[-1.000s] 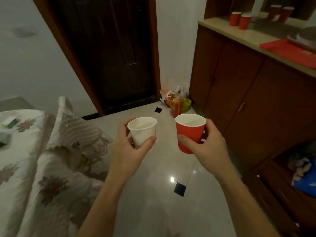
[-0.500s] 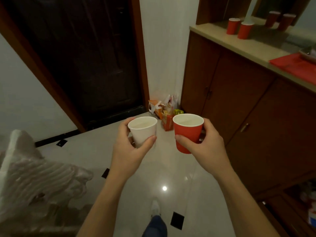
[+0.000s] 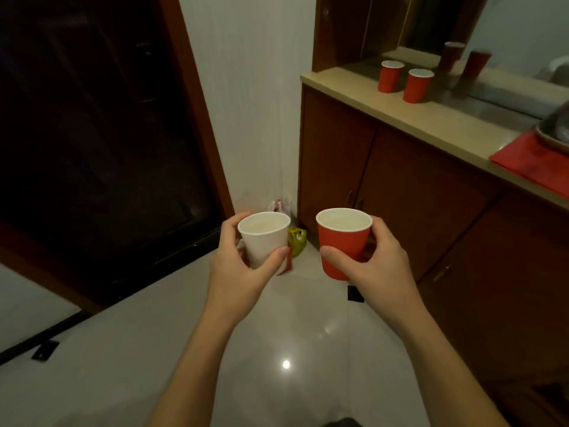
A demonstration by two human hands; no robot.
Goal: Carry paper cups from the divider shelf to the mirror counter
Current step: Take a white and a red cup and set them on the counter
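Note:
My left hand grips a white paper cup, held upright in front of me. My right hand grips a red paper cup, also upright, just to the right of the white one. Both cups hang over the tiled floor, lower than and left of the mirror counter. On the counter's beige top stand two red paper cups side by side near its far left end, and the mirror behind them reflects them.
Brown cabinet doors run below the counter on the right. A red mat and a metal tray lie further right on the counter. A dark door fills the left. Small bags, one green, sit in the floor corner.
I have walked closer to the counter; it and its two red cups look larger and nearer. The cushions on the left have left the view. Both hands still hold their cups.

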